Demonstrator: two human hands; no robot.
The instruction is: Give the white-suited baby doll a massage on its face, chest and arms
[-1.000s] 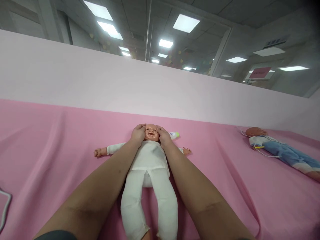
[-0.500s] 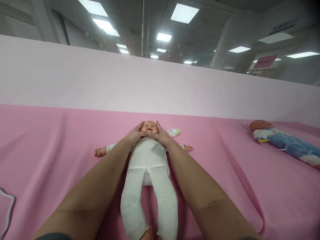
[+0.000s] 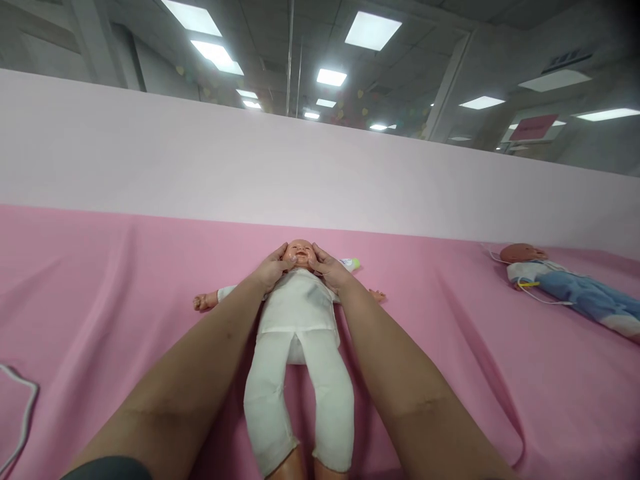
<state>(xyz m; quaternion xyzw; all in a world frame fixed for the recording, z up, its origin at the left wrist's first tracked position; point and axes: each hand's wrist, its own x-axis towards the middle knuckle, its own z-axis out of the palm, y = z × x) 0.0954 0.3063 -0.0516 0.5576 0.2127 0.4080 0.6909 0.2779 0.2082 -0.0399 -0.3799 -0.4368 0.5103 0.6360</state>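
Note:
A baby doll [image 3: 299, 303] in white clothes lies on its back on the pink sheet, arms spread out and feet toward me. My left hand [image 3: 273, 268] cups one side of its head, thumb on the cheek beside the mouth. On the other side, my right hand [image 3: 329, 269] holds the head the same way, fingers along the side and thumb on the cheek. The undersides of the fingers are partly hidden. Just beyond my right hand lies a small bottle [image 3: 350, 264] with a green cap, partly covered by that hand.
Another doll [image 3: 575, 287] in blue and white lies at the right, with a white cord around it. A white cord [image 3: 27, 413] curves at the left edge. Behind the pink sheet [image 3: 425, 320] rises a pale wall [image 3: 250, 167] with glass above it.
My thumbs have moved apart, from close together at the doll's chin outward onto its cheeks. My right hand now covers more of the bottle. The view has shifted slightly.

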